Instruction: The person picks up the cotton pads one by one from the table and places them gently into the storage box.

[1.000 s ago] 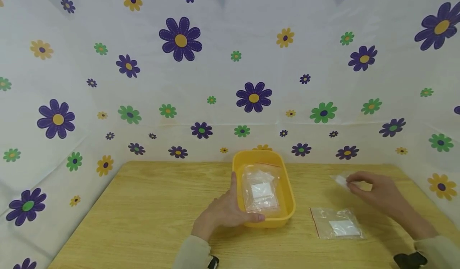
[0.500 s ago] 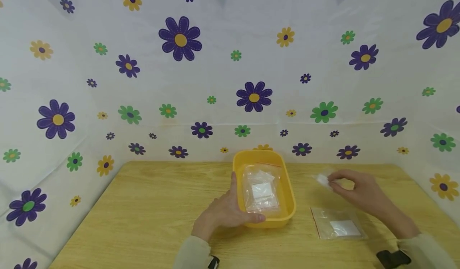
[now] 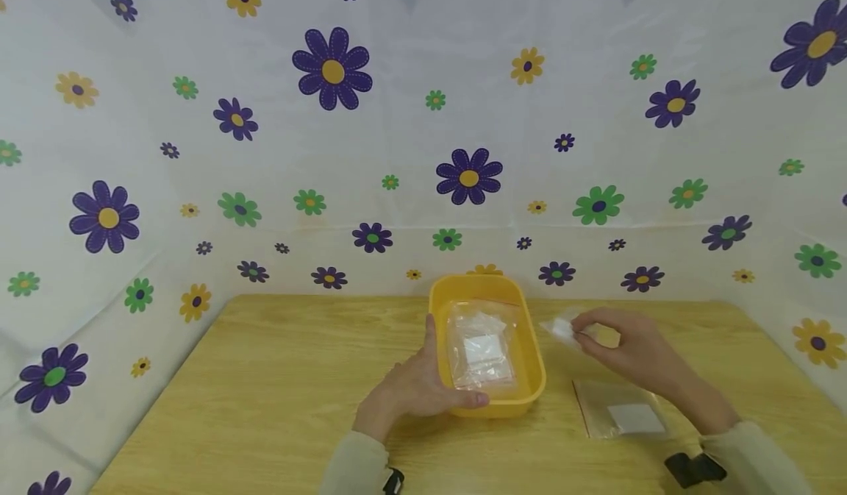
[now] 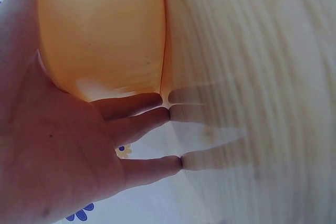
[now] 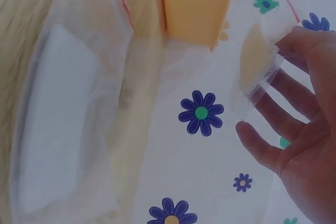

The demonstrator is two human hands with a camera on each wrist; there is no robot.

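In the head view my left hand (image 3: 413, 388) rests against the near left corner of a yellow plastic tub (image 3: 531, 366), thumb along its front, fingers along its left side. The left wrist view shows those fingers straight, their tips at the tabletop. Inside the tub lie clear zip bags (image 3: 481, 348) with white contents. Right of it, my right hand (image 3: 631, 344) pinches a small clear zip bag (image 3: 561, 327) between thumb and fingertips, above the table. In the right wrist view this bag (image 5: 257, 59) holds something pale; its exact kind is unclear.
Another clear zip bag (image 3: 637, 415), red-edged with a flat white piece inside, lies on the wooden table (image 3: 284, 392) below my right hand. A flower-printed white sheet (image 3: 397, 134) stands behind the table and along both sides.
My right hand has moved left with the pinched zip bag, closer to the tub's right side. My left hand and the tub have stayed in place.
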